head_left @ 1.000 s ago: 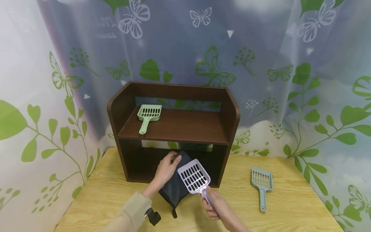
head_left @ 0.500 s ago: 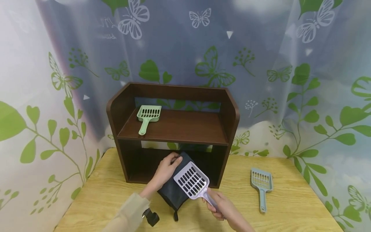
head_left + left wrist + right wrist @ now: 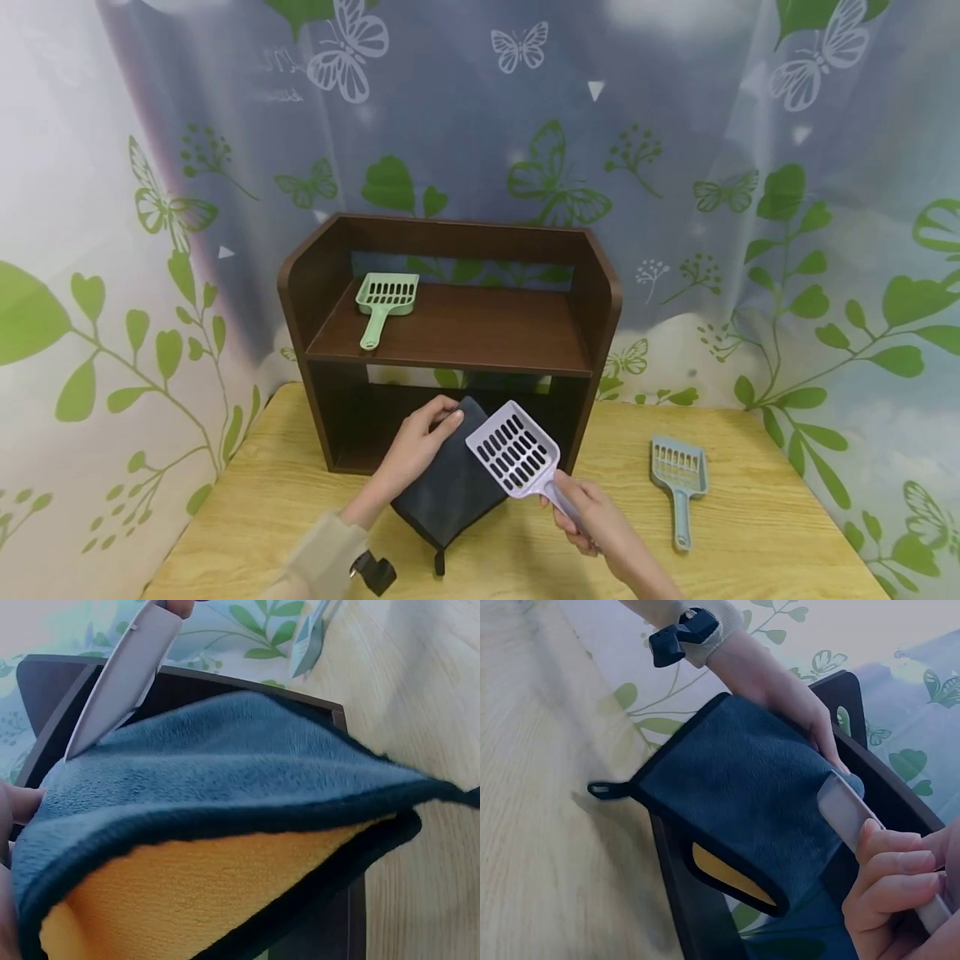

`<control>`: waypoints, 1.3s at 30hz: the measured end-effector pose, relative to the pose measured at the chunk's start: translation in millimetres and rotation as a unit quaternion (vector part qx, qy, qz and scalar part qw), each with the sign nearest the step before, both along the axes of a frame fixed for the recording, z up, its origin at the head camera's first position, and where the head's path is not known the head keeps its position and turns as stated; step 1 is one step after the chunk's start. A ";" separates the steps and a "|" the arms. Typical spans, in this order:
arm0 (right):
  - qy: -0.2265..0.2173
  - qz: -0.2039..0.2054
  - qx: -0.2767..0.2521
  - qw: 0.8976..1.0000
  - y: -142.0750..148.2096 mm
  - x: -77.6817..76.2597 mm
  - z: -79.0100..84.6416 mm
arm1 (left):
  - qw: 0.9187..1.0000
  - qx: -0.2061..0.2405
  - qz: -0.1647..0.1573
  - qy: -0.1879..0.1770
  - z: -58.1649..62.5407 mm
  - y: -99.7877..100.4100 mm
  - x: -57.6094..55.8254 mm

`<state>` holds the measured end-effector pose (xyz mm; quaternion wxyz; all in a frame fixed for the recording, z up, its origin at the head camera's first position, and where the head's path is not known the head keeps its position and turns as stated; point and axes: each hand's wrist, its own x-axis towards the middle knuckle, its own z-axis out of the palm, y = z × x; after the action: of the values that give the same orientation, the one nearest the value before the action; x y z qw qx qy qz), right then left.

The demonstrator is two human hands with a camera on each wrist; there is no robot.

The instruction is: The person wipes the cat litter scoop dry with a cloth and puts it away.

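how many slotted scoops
3: a pale green slotted scoop on the dark brown upper shelf, a lilac slotted scoop in the right hand, a bluish slotted scoop on the pale wooden table. More may hide behind the navy cloth.

The lilac scoop [image 3: 529, 468] looks like smooth plastic, the cloth [image 3: 452, 485] matt and fuzzy, the shelf [image 3: 487, 329] smooth wood.

Left wrist view: left hand [image 3: 415, 444] mostly cut off at left edge; purple scoop [image 3: 516, 452] edge-on, slots hidden, handle cut off at top. Right wrist view: right hand [image 3: 600, 518] cut off at right edge, fingers covering part of handle. Head view: cloth [image 3: 453, 487] underside hidden, curtain lettering [image 3: 282, 60] unreadable, counter [image 3: 772, 517] cut off at bottom.
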<state>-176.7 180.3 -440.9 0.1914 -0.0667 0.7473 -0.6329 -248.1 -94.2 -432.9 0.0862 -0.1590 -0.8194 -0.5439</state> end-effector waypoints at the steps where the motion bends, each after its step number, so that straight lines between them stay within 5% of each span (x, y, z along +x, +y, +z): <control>1: 0.003 -0.003 0.001 1.000 0.2 0.1 1.5 | 1.000 0.002 0.000 0.000 0.8 -1.4 0.7; 17: 0.057 -0.001 -0.035 0.998 1.1 -4.9 43.4 | 0.997 -0.066 0.019 0.042 3.8 -6.4 16.6; 28: 0.123 -0.045 -0.017 0.991 -17.4 -28.7 83.6 | 0.993 -0.099 0.032 0.057 -3.3 -10.0 21.1; 39: 0.165 -0.017 -0.045 0.985 -46.3 -53.3 123.8 | 0.993 -0.098 0.023 0.060 -3.1 -10.6 23.8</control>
<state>-230.0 134.1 -317.1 0.0515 -0.1657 0.7407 -0.6490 -224.3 -104.7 -436.0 0.1322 -0.1799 -0.8657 -0.4480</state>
